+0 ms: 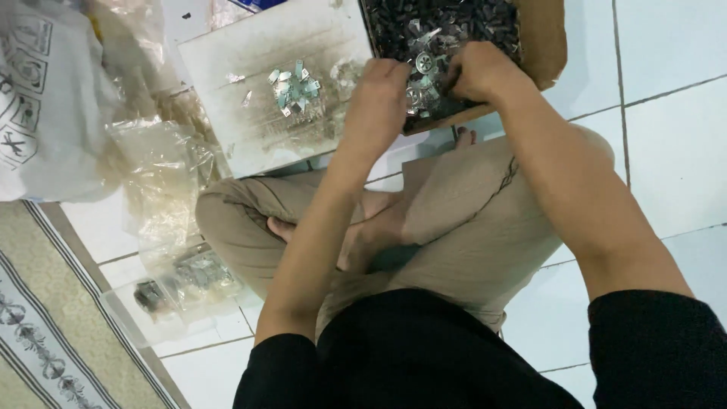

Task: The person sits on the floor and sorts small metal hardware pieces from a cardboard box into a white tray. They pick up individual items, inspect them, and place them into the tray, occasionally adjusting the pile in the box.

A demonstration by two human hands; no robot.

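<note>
Metal round piece [425,62] pinched between curled fingers of left hand [376,97] and right hand [478,70], above cardboard box [547,45] of dark small parts [454,23], beside white board [227,68].

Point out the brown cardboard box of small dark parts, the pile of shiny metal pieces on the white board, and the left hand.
brown cardboard box [547,45], head view, bare right wall.
pile of shiny metal pieces [294,89], head view, pile's middle.
left hand [379,98], head view, back of hand.

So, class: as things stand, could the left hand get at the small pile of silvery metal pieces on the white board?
Probably yes: the left hand is beside the metal pieces, with bare board between.
</note>
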